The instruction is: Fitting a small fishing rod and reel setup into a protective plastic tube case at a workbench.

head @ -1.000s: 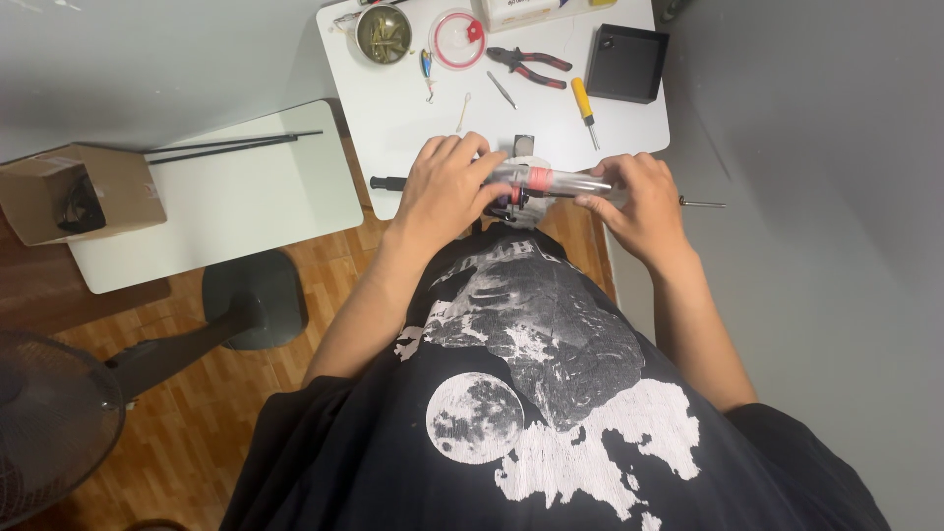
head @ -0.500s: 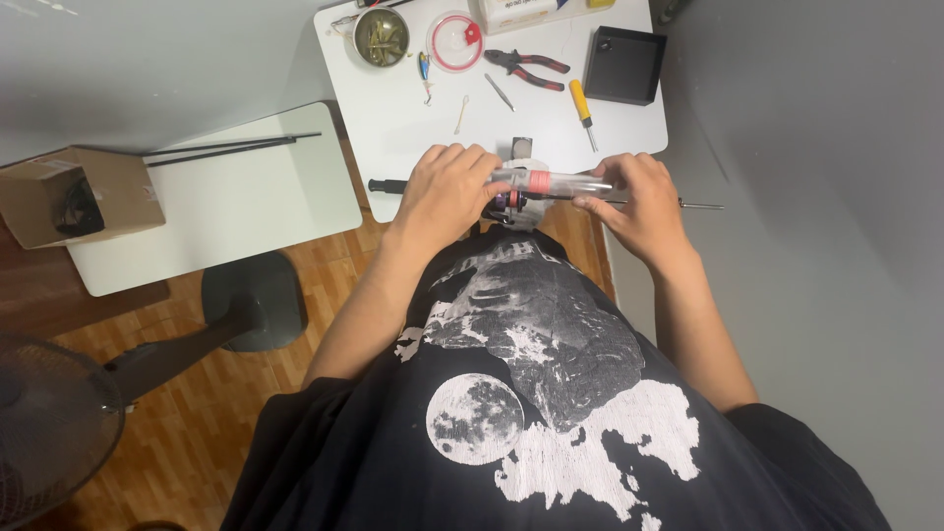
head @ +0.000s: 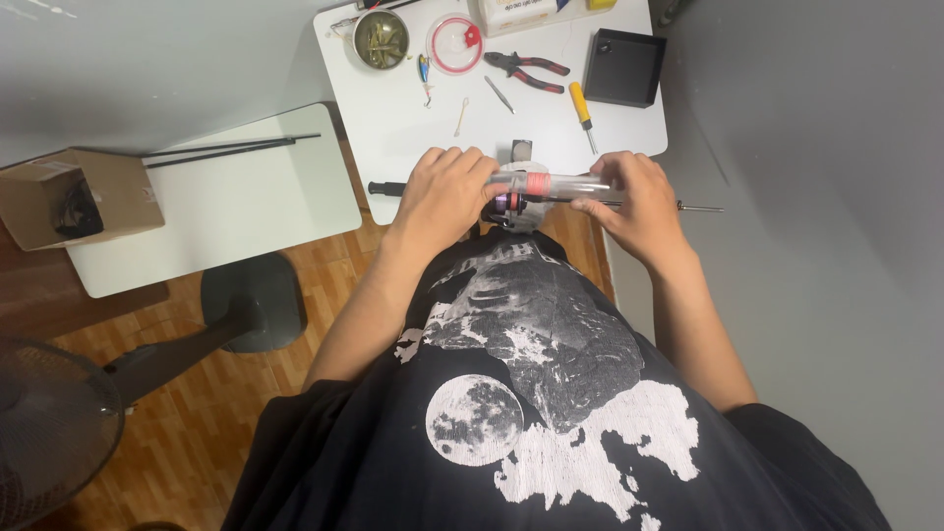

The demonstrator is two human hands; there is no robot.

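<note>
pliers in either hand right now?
No, the red-handled pliers lie on the white table, beyond both hands gripping the fishing rod.

The light is soft and even, the white table (head: pixel 413 128) looks bright, shadows are faint, and the picture bends a little at its edges.

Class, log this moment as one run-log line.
left hand: grips fishing rod handle | right hand: grips same handle | pliers: on table
</note>
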